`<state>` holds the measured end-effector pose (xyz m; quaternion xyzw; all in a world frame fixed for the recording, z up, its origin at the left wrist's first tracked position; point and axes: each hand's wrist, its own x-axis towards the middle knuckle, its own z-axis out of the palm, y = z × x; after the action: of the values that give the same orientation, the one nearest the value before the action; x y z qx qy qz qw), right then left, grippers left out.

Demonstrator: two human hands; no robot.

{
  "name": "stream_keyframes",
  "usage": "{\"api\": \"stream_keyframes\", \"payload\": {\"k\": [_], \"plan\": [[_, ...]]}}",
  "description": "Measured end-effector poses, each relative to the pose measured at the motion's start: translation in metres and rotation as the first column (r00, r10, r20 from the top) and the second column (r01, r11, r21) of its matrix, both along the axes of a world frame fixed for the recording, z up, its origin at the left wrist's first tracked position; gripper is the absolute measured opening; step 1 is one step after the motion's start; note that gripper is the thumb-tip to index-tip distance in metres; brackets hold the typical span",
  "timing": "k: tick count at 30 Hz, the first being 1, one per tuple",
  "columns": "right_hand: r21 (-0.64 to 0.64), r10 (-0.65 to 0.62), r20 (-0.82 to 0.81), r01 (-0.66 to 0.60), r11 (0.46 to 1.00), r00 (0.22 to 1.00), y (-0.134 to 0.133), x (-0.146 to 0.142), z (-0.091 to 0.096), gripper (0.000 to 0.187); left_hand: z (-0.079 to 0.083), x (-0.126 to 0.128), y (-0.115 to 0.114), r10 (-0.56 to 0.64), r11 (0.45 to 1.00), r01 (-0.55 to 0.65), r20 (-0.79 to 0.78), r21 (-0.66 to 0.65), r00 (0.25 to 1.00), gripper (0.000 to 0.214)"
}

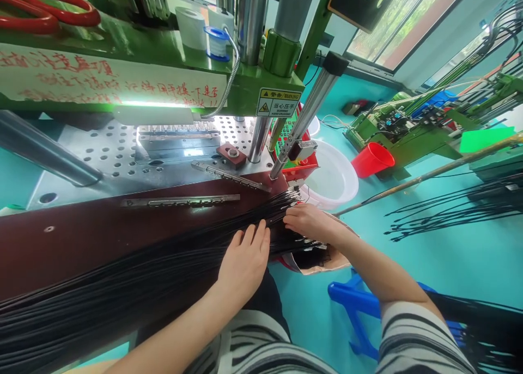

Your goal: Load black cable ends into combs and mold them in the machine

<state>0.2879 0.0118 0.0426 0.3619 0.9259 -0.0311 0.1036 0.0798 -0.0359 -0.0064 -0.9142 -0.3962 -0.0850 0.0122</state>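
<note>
A thick bundle of black cables (pixel 134 278) lies across the dark red-brown bench top (pixel 81 237), running from lower left to the bench's right end. My left hand (pixel 245 259) rests flat on the bundle with fingers stretched out. My right hand (pixel 308 221) is at the cable ends by the bench's right edge, its fingers curled over the tips. Two long metal fixture strips lie beyond the cables: metal strip (pixel 180 201) and angled strip (pixel 231 176).
A green press machine (pixel 163 52) with steel columns and a perforated metal plate (pixel 114 150) stands behind the bench. A white basin (pixel 335 180), a red cup (pixel 372 158) and more black cables (pixel 449 210) sit on the teal floor. A blue stool (pixel 355 303) stands below.
</note>
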Motion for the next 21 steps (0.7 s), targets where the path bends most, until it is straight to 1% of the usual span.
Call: {"api": "stream_keyframes", "payload": {"k": [2,5,8,10,14,17,19,21], "plan": [[0.032,0.027,0.062,-0.029,0.999,0.998,0.001,-0.002,0.003,0.029,0.0,0.0,0.001,-0.001,1.0,0.001,0.007,0.002,1.0,0.044],[0.053,0.0,0.087,-0.004,0.999,0.996,0.001,-0.004,0.005,0.026,0.0,0.001,0.001,-0.005,1.0,0.005,0.025,0.006,1.0,0.044],[-0.003,-0.03,0.111,0.03,1.0,0.993,0.0,-0.008,0.004,0.024,0.002,0.001,0.002,-0.019,1.0,0.019,0.041,0.01,0.999,0.041],[-0.037,-0.022,0.154,0.028,0.999,0.988,-0.001,-0.013,0.005,0.023,0.003,0.001,0.001,-0.018,1.0,0.018,0.053,0.009,0.998,0.04],[-0.052,-0.006,0.238,0.019,0.998,0.971,0.0,-0.016,0.011,0.021,0.005,-0.001,0.0,0.002,1.0,-0.002,0.06,0.003,0.998,0.038],[-0.111,-0.075,0.273,0.109,0.988,0.959,0.003,-0.003,0.019,0.016,0.005,-0.001,0.001,0.003,1.0,-0.004,0.035,0.009,0.999,0.039],[-0.167,-0.13,0.218,0.168,0.971,0.967,0.005,0.008,0.023,0.016,0.005,-0.001,0.001,0.0,1.0,0.0,0.023,0.012,1.0,0.043],[-0.195,-0.167,0.072,0.178,0.965,0.983,0.009,0.013,0.025,0.02,0.004,0.0,0.003,-0.013,1.0,0.012,0.02,0.008,1.0,0.046]]}}
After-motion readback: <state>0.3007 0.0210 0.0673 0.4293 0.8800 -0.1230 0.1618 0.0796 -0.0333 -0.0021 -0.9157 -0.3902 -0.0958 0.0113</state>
